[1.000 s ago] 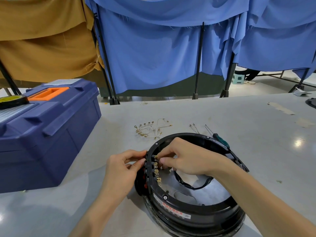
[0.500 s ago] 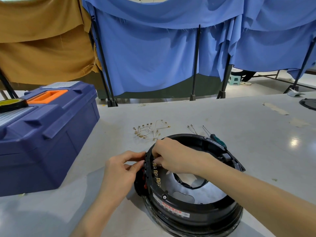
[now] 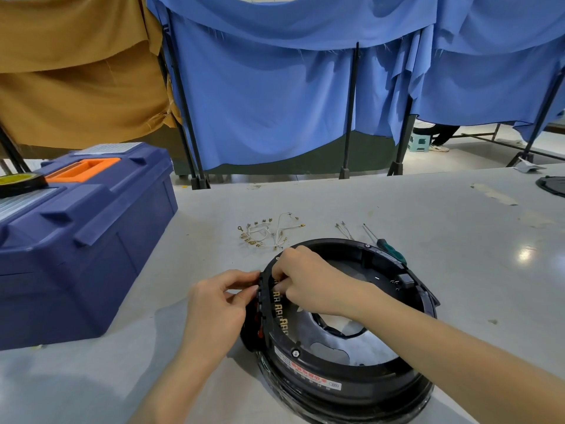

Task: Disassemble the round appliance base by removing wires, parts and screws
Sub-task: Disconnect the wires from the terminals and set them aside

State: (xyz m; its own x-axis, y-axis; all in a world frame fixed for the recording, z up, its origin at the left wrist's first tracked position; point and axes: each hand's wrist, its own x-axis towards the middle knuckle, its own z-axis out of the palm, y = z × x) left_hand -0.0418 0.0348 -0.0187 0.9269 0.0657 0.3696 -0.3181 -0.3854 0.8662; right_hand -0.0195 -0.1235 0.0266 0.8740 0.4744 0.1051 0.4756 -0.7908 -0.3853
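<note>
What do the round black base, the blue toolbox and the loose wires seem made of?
Round black appliance base: probably moulded plastic, glossy outer wall; its inner plate looks like dull grey metal. Dark blue toolbox: matte moulded plastic. Loose white wires: pale insulation, brass-coloured metal-looking terminals.

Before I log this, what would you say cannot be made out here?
All in the head view:
What, if anything, the right hand pinches at the round appliance base's left rim: its own fingers cover it.
The screwdriver's handle end: behind the base's far rim.
The base's label print: too small.
The black round item at the right: cut off by the frame edge.
The tape roll: cut off by the left edge.
</note>
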